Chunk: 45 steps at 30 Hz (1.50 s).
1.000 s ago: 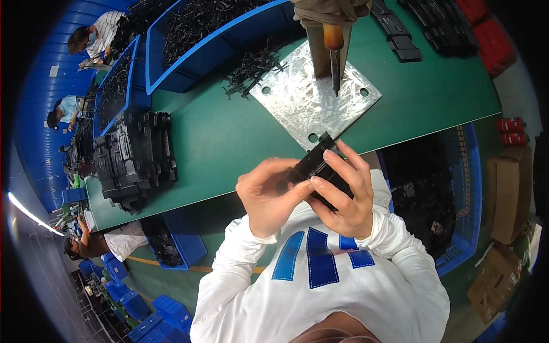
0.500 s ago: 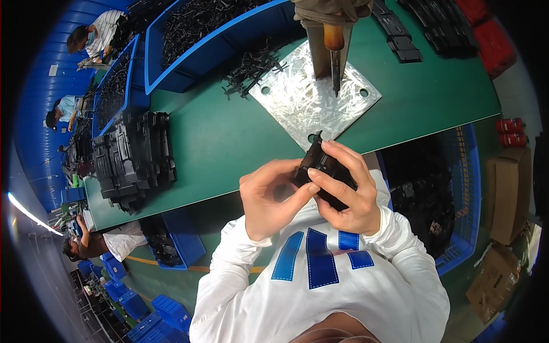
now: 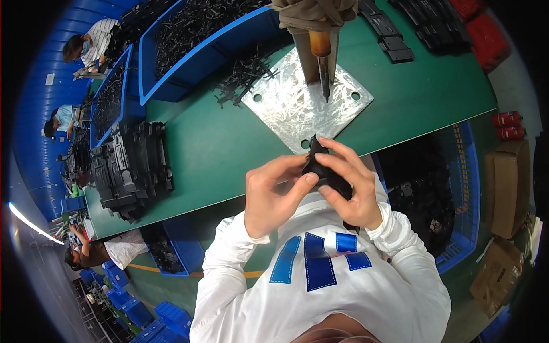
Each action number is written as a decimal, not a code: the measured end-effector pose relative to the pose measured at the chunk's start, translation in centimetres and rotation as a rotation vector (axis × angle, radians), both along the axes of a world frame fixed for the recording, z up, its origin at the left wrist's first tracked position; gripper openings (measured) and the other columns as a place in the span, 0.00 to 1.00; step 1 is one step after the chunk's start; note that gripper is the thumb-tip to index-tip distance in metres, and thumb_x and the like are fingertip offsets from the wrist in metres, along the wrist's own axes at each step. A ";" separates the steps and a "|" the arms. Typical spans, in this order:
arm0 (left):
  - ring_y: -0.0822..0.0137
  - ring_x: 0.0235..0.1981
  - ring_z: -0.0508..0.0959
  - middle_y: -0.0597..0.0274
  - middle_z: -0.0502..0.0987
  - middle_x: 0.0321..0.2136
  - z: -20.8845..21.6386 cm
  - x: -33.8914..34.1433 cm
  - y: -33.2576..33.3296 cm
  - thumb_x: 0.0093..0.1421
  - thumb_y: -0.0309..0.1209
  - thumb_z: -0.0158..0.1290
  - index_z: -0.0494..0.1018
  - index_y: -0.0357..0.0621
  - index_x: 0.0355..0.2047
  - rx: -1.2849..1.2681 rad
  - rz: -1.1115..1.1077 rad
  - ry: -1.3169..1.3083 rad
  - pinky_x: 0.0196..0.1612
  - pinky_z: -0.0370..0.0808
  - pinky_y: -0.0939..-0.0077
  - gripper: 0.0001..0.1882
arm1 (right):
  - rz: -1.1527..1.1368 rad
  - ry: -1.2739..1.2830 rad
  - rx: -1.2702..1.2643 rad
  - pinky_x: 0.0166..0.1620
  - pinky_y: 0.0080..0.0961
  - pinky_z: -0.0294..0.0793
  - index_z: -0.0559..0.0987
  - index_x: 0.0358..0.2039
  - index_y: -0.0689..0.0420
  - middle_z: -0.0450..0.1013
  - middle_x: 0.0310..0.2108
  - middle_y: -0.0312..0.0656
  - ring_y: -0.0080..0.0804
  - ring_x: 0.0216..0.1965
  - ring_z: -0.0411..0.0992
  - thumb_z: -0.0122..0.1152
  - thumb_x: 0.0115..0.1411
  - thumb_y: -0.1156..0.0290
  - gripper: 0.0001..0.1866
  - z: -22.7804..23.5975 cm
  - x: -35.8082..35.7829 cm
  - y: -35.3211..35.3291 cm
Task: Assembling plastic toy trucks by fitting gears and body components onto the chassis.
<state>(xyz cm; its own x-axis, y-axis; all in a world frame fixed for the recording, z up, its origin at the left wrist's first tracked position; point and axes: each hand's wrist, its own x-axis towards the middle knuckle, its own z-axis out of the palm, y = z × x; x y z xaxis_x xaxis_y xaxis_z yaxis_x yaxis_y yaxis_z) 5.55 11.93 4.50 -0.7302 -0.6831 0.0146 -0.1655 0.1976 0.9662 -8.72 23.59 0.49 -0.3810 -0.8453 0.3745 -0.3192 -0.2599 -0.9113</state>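
Observation:
Close to my chest, just off the front edge of the green table (image 3: pixel 211 171), I hold a black plastic part (image 3: pixel 327 171) in both hands. My right hand (image 3: pixel 355 186) wraps round its right side, with the fingers over its top. My left hand (image 3: pixel 274 191) pinches its left side, the thumb pressed on the near face. The fingers cover much of the part. Beyond my hands lies a square metal plate (image 3: pixel 291 103) with holes near its corners. Over the plate hangs a pointed metal tip (image 3: pixel 324 83) with an amber handle (image 3: pixel 320 44), its tip directed down.
Stacked black parts (image 3: pixel 128 171) stand on the table's left. A blue bin (image 3: pixel 189 68) of small black pieces sits at the back, with a loose heap (image 3: pixel 246 74) beside it. More black panels (image 3: pixel 392 37) lie back right. A blue crate (image 3: pixel 466 228) is below right. Other people work at left.
The black part has been tilted and turned in my hands, so it looks narrower. My left hand has shifted slightly right. The whole view has moved a little.

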 end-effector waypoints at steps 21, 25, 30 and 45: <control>0.73 0.34 0.77 0.58 0.78 0.39 -4.0 -5.7 -10.1 0.59 0.22 0.55 0.70 0.34 0.44 -0.094 -0.153 0.182 0.39 0.74 0.80 0.13 | 0.251 -2.111 0.002 0.37 0.31 0.70 0.67 0.57 0.59 0.66 0.49 0.53 0.43 0.47 0.64 0.49 0.68 0.54 0.25 -2.0 -3.5 -2.9; 0.78 0.30 0.74 0.58 0.76 0.42 -3.7 -5.8 -9.4 0.56 0.25 0.58 0.69 0.35 0.48 -0.030 -0.279 -0.049 0.34 0.71 0.85 0.19 | 0.231 -2.175 0.019 0.37 0.30 0.69 0.65 0.58 0.60 0.65 0.51 0.53 0.42 0.47 0.63 0.49 0.68 0.53 0.27 -1.5 -3.3 -3.6; 0.81 0.28 0.72 0.60 0.73 0.38 -4.9 -5.6 -9.6 0.55 0.27 0.60 0.69 0.35 0.47 0.111 -0.295 -0.063 0.31 0.68 0.87 0.20 | 0.255 -2.231 0.018 0.37 0.30 0.68 0.64 0.60 0.61 0.64 0.53 0.51 0.41 0.47 0.63 0.50 0.66 0.53 0.29 -1.5 -3.0 -3.9; 0.81 0.16 0.60 0.69 0.63 0.12 -5.2 -5.3 -10.0 0.53 0.36 0.57 0.67 0.35 0.22 -0.196 -0.297 -0.027 0.19 0.55 0.81 0.16 | 0.274 -2.355 0.025 0.37 0.29 0.68 0.67 0.59 0.58 0.65 0.52 0.50 0.39 0.48 0.63 0.50 0.66 0.54 0.27 -0.1 -2.5 -4.0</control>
<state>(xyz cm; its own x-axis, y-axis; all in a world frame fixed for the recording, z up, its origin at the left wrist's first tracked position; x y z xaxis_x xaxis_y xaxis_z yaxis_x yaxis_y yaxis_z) 0.29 1.97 -0.74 -0.8984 -0.4271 0.1020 -0.0984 0.4222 0.9012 -11.23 19.63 0.37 0.0981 -0.9261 -0.3643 0.8833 -0.0875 0.4605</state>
